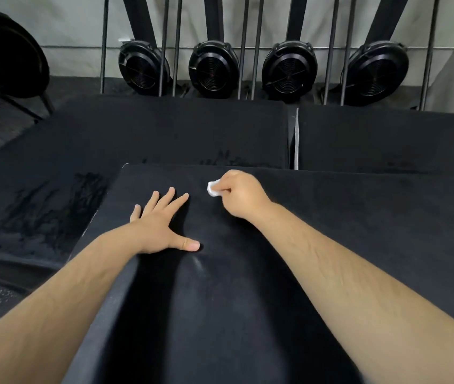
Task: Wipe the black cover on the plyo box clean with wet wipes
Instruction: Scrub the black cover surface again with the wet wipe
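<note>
The black cover (pixel 345 217) lies over the top of the plyo box right in front of me and fills the lower middle of the head view. My left hand (pixel 162 225) rests flat on it near its left edge, fingers spread and straight. My right hand (pixel 241 196) grips a small bunched white wet wipe (pixel 212 188) and holds it against the cover near the far edge. A faint pale streak shows on the cover just below my left thumb.
Lower black padded boxes (pixel 165 134) stand beyond and to the left, with wet streak marks on them. A second one (pixel 386 139) sits at the back right. Several black fan rowers (pixel 289 69) stand upright against the wall. Exercise equipment (pixel 4 59) is at the far left.
</note>
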Tool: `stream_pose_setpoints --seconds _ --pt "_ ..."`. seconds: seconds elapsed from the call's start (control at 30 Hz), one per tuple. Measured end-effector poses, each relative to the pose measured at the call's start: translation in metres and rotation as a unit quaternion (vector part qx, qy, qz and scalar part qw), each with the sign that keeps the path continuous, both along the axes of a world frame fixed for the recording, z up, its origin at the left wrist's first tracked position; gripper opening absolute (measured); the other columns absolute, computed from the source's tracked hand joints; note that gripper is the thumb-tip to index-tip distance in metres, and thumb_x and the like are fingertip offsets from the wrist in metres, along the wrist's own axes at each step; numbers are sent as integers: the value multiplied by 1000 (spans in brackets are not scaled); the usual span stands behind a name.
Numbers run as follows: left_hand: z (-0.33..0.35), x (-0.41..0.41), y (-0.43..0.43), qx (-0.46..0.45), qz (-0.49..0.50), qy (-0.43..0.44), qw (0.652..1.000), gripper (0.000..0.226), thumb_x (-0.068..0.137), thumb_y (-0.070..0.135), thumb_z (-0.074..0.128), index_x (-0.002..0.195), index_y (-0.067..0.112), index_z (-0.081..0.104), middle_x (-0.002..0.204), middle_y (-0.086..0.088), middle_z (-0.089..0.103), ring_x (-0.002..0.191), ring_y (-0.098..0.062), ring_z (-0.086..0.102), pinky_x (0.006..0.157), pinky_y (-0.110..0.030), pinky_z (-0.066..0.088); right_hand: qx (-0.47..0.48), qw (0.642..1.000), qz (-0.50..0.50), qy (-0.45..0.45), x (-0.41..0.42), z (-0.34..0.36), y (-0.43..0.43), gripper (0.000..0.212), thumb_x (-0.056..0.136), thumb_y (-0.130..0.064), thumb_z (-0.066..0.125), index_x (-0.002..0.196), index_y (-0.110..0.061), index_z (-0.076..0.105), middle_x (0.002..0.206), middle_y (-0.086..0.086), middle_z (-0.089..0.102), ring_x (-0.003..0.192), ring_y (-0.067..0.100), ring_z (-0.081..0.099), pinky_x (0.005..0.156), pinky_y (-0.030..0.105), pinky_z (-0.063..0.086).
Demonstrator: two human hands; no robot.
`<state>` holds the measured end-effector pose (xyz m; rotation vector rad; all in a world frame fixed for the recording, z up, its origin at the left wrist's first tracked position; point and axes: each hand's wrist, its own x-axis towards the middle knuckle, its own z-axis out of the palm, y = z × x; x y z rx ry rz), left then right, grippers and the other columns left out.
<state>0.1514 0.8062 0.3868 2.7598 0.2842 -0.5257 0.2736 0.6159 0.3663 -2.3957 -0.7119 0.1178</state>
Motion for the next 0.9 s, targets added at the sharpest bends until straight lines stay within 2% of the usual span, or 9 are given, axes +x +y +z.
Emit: stream_pose_setpoints --seconds 0.1,0.17,0.27,0.4,0.5,0.6,0.7,0.8,0.9 --pt "-3 -2 2 -21 0 -22 1000 121 61 77 73 153 55 -3 161 24 -20 148 -8 -27 122 -46 -14 17 999 5 36 3 0 8 24 92 -16 54 101 -20 76 108 -7 70 103 19 66 91 37 55" --pt "-4 -3 3 -35 -1 -34 999 119 62 77 73 153 55 0 162 25 -18 148 -7 -26 121 -45 -15 -1 997 -43 61 31 6 16 23 97 -23 58 109 -14 75 110 0 72 102 21 67 94 36 54" --pt "-5 -6 4 -50 -1 -45 998 118 62 76 74 153 54 2 162 26 -17 148 -4 -26 120 -43 -17 11 993 -88 72 40 10 33 19 92 -15 59 100 -5 72 90 1 68 87 23 68 81 33 54" --pt "-9 -9 5 -57 1 -54 997 120 62 76 75 154 53 2 161 27 -17 147 -2 -27 120 -42 -18 3 999 -1 54 10 0 43 27 95 -21 57 108 -4 72 108 15 72 102 32 68 92 47 55" --pt "-9 -7 3 -59 1 -59 997 120 61 77 74 154 53 2 161 27 -17 147 -3 -27 120 -43 -18 -2 999 -16 31 30 7 49 28 97 -31 58 106 -11 76 99 7 74 93 23 70 87 40 56" --pt "-7 -7 4 -64 4 -61 996 119 62 76 74 155 52 4 162 26 -16 147 -3 -27 120 -42 -18 -16 998 -50 39 58 16 65 27 97 -23 58 113 -8 74 110 9 74 101 24 69 86 37 57" --pt "-8 -8 4 -72 3 -63 995 120 61 77 75 155 51 4 162 27 -15 147 -3 -27 120 -42 -18 0 997 -61 46 53 17 70 30 98 -25 58 118 -7 71 115 9 72 106 27 67 85 35 56" --pt "-11 -9 4 -73 10 -69 995 127 58 77 76 157 46 2 162 28 -15 146 -1 -27 121 -41 -18 -22 1000 11 14 30 5 67 26 94 -18 55 108 -3 71 110 16 70 104 35 64 88 46 56" --pt "-10 -9 4 -78 23 -76 994 133 58 74 79 158 39 -1 162 27 -12 146 1 -26 121 -40 -17 -16 999 42 19 28 7 70 25 97 -29 58 92 -12 77 92 9 71 87 25 68 81 40 56"
